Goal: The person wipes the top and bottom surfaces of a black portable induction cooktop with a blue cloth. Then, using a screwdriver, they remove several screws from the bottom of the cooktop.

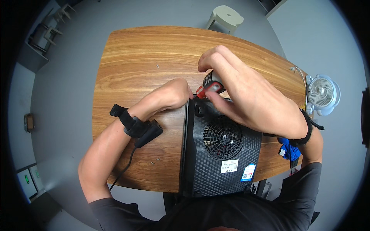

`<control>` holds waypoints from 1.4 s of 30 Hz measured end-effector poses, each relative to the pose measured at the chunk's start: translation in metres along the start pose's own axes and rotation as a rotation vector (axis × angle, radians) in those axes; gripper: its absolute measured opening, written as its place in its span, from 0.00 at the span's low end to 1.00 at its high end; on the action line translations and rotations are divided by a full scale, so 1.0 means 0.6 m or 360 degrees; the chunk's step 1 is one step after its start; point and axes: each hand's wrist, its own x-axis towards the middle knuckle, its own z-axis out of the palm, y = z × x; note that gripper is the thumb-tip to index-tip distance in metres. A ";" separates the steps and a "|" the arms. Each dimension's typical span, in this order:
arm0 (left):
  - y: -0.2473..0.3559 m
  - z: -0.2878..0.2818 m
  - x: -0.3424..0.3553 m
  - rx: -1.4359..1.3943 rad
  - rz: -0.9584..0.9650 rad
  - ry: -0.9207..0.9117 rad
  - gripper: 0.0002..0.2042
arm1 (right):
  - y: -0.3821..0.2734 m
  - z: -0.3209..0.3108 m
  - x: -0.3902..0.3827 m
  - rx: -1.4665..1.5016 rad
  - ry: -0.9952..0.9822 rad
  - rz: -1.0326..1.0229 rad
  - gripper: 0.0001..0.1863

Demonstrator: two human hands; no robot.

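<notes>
A black appliance point(208, 169) with a textured underside, most likely an induction cooker, lies bottom up at the table's near edge. Its round fan grille point(226, 138) faces upward, with paper labels below it. My right hand point(254, 92) holds a red, black and grey screwdriver point(211, 82) by its handle, tilted over the far left corner of the appliance. At that same corner my left hand point(176, 92) is closed, its fingertips near the screwdriver's red end. What those fingertips pinch, if anything, is hidden, as is the screwdriver's tip.
Loose screws lie left of the appliance: one screw point(157, 66) far off, others point(153, 163) nearer. A small light-blue fan point(322, 92) is at the table's right edge. A blue bundle point(289, 150) sits beneath my right forearm. Beyond the wooden table point(135, 50) stands a stool point(227, 16).
</notes>
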 end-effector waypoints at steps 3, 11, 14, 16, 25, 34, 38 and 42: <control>-0.004 -0.001 0.001 0.0009 0.0023 -0.0013 0.15 | -0.005 -0.008 0.000 -0.0084 -0.0054 -0.0004 0.16; -0.051 0.023 0.048 -0.0138 0.0146 0.0056 0.16 | -0.015 -0.014 0.005 -0.0066 -0.0296 0.0162 0.13; -0.054 0.025 0.052 -0.0190 0.0155 0.0040 0.17 | -0.003 -0.002 -0.001 0.0076 -0.0106 -0.0022 0.12; -0.056 0.025 0.053 -0.0190 0.0123 0.0037 0.17 | -0.001 0.000 -0.001 0.0119 -0.0053 -0.0068 0.13; -0.054 0.026 0.042 -0.0245 0.0306 0.0066 0.09 | -0.001 0.005 -0.001 -0.0031 -0.0025 -0.0205 0.14; -0.084 0.040 0.079 -0.0206 0.0366 0.0153 0.13 | -0.011 -0.003 0.004 0.0078 -0.0251 0.0190 0.15; -0.039 0.025 0.044 -0.0071 0.0098 0.0093 0.15 | -0.011 -0.016 -0.001 0.0048 -0.0235 0.0177 0.14; -0.067 0.031 0.063 -0.0134 0.0226 0.0057 0.15 | -0.011 -0.012 -0.006 0.0059 -0.0188 0.0086 0.11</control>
